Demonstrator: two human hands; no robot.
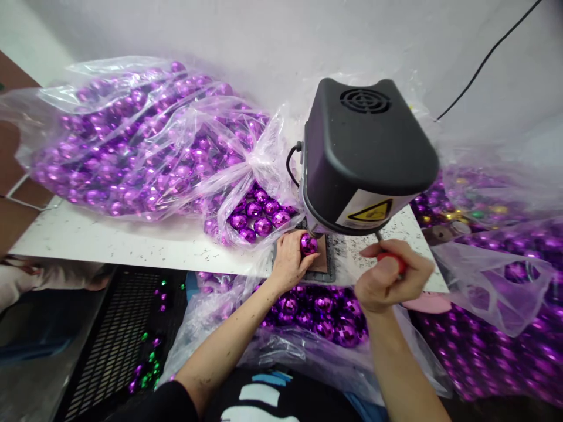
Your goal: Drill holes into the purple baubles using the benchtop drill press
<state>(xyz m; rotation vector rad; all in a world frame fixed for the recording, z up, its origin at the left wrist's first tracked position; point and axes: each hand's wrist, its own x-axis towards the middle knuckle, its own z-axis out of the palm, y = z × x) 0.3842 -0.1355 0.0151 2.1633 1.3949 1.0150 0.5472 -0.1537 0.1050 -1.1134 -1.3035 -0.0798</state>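
Under the black machine head [369, 152], my left hand [291, 258] grips a shiny purple ball [308, 244] between thumb and fingers, above a brown pad [319, 261] on the table. My right hand [393, 275] is wrapped round a red knob [391, 264] on a lever at the machine's right front side. Loose purple balls [263, 226] lie in the mouth of a clear bag just left of the machine. Another open bag of purple balls [323, 316] rests below the table edge, between my forearms.
A large clear bag of purple balls [132, 140] covers the left of the white table [79, 234]. More bagged balls [497, 351] are at the right. A black crate [118, 328] stands at lower left, and a cable [488, 53] hangs against the wall.
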